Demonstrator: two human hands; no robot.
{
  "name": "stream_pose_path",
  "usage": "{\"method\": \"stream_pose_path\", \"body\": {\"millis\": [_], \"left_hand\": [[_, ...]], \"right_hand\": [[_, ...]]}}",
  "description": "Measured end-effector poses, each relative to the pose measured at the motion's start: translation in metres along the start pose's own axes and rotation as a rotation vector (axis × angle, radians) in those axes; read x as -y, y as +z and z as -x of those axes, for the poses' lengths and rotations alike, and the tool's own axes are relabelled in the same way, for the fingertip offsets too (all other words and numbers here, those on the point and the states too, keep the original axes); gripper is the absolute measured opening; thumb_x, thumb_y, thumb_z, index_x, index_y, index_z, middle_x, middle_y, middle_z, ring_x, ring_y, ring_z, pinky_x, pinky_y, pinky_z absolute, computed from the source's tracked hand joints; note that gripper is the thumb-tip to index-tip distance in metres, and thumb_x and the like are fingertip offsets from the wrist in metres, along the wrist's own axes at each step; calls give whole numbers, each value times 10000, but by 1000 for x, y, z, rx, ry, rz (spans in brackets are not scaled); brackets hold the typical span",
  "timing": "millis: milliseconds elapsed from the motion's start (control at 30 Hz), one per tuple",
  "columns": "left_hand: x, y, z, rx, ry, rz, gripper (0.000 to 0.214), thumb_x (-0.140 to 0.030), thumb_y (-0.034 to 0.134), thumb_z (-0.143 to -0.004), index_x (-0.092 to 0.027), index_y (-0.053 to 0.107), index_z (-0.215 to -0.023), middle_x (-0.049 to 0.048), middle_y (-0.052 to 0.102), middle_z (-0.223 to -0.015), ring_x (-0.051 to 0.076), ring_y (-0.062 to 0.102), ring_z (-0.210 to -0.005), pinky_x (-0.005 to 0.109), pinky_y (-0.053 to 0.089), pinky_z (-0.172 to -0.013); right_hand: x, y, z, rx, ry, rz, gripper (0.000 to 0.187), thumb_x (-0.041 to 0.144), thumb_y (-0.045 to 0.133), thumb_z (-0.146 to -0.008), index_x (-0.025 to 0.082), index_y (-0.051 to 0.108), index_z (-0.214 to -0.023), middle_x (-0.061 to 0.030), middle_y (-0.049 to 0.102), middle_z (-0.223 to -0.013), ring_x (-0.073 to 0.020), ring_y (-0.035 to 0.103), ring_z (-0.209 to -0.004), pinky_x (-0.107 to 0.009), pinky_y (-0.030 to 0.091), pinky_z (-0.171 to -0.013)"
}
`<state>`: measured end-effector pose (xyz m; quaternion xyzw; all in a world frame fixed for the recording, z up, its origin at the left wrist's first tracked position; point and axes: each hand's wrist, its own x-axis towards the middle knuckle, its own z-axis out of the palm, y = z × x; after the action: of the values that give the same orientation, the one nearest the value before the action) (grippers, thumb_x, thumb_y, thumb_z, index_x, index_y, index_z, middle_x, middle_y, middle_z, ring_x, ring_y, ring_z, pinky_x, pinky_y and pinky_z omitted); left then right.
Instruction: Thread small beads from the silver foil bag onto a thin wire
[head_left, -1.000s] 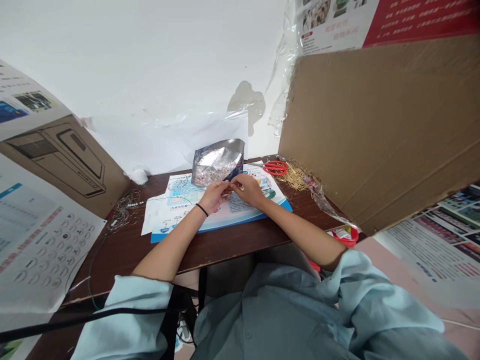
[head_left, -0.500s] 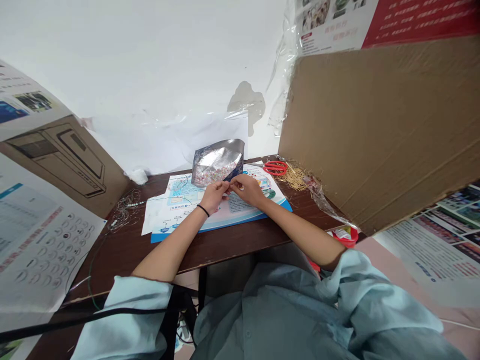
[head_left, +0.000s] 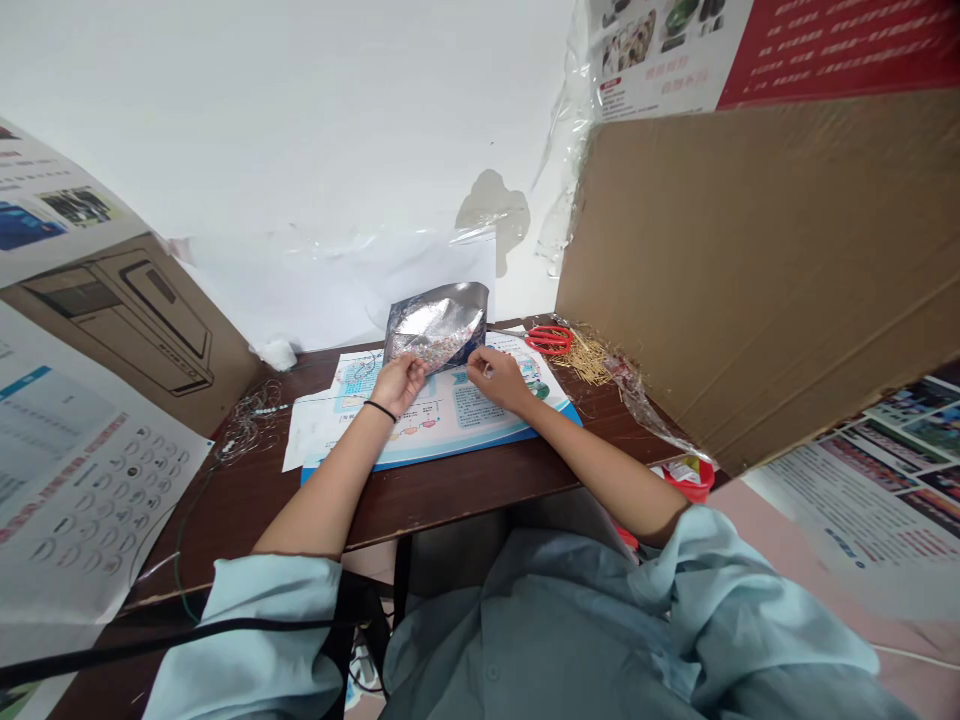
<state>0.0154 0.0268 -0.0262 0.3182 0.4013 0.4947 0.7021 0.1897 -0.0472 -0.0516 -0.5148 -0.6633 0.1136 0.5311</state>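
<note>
My left hand rests at the mouth of an open silver foil bag that holds many small pale beads, with its fingers curled at the bag's lower edge. My right hand lies a little to the right on a printed sheet, with thumb and forefinger pinched on something too small to make out. A gap separates the two hands. A black band circles my left wrist.
Red-handled scissors and a heap of thin golden pins lie at the back right of the dark wooden table. Thin wire with beads lies at the left. Cardboard panels stand on both sides.
My hands were joined over the sheet; my left hand has since moved left and up to the foil bag, and my right has stayed nearly in place.
</note>
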Motion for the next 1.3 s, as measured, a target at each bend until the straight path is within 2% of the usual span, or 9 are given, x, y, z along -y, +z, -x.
{"method": "stream_pose_path", "body": {"millis": [167, 333, 433, 567, 700, 833, 1033, 1167, 1300], "left_hand": [[-10, -4, -5, -138, 131, 126, 275, -61, 456, -925, -135, 500, -664, 5, 548, -565, 53, 556, -510, 119, 498, -532], [-15, -4, -6, -191, 258, 148, 297, -92, 454, -937, -137, 495, -647, -18, 518, -555, 46, 510, -467, 131, 472, -497], [-17, -5, -6, -221, 293, 130, 302, -88, 446, -937, -135, 493, -643, -25, 511, -551, 44, 503, -464, 131, 465, -490], [-23, -10, -9, -286, 344, 147, 324, -117, 417, -959, -139, 493, -644, -7, 546, -589, 60, 568, -531, 171, 542, -603], [-27, -18, -15, -333, 387, 159, 336, -140, 365, -978, -150, 484, -664, 31, 586, -662, 100, 657, -663, 229, 578, -717], [-28, -26, -23, -381, 461, 131, 335, -167, 347, -984, -156, 453, -667, 31, 579, -725, 106, 674, -731, 259, 572, -771], [-30, -33, -31, -431, 496, 111, 345, -174, 337, -988, -149, 463, -668, 30, 572, -740, 87, 662, -754, 249, 541, -815], [-31, -35, -34, -464, 498, 114, 365, -153, 333, -983, -150, 464, -642, 18, 561, -689, 68, 649, -708, 214, 529, -789], [-33, -34, -31, -434, 459, 101, 298, -140, 389, -954, -163, 455, -665, 10, 569, -701, 76, 656, -712, 208, 531, -747]], "right_hand": [[-3, -3, -3, 9, 128, -179, 98, 268, 517, -749, 205, 512, -675, 24, 562, -687, -130, 515, -684, -271, 406, -701], [-8, -2, -3, 7, 177, -246, 116, 295, 539, -738, 203, 528, -668, 39, 532, -630, -119, 490, -606, -266, 381, -633], [-9, -2, -3, 35, 204, -299, 109, 297, 545, -744, 210, 528, -682, 39, 556, -606, -130, 529, -597, -272, 399, -628], [-10, -2, -2, 65, 238, -342, 101, 296, 545, -754, 216, 526, -696, 33, 602, -617, -151, 606, -629, -289, 447, -669], [-11, -1, -3, 73, 250, -324, 99, 291, 546, -753, 218, 522, -691, 40, 599, -588, -145, 605, -609, -289, 459, -676], [-9, -1, -2, 81, 257, -328, 98, 286, 546, -746, 213, 520, -685, 43, 584, -565, -137, 597, -600, -274, 450, -664], [-3, -4, -1, 124, 209, -217, 86, 272, 512, -743, 211, 510, -682, 59, 520, -519, -115, 511, -518, -254, 400, -597], [0, -4, 0, 155, 91, -33, 70, 224, 527, -717, 210, 491, -660, 46, 511, -570, -115, 469, -558, -254, 365, -603], [-2, -3, 1, 211, -9, 157, 73, 179, 537, -719, 205, 495, -665, 18, 553, -648, -126, 463, -607, -258, 347, -622]]}}
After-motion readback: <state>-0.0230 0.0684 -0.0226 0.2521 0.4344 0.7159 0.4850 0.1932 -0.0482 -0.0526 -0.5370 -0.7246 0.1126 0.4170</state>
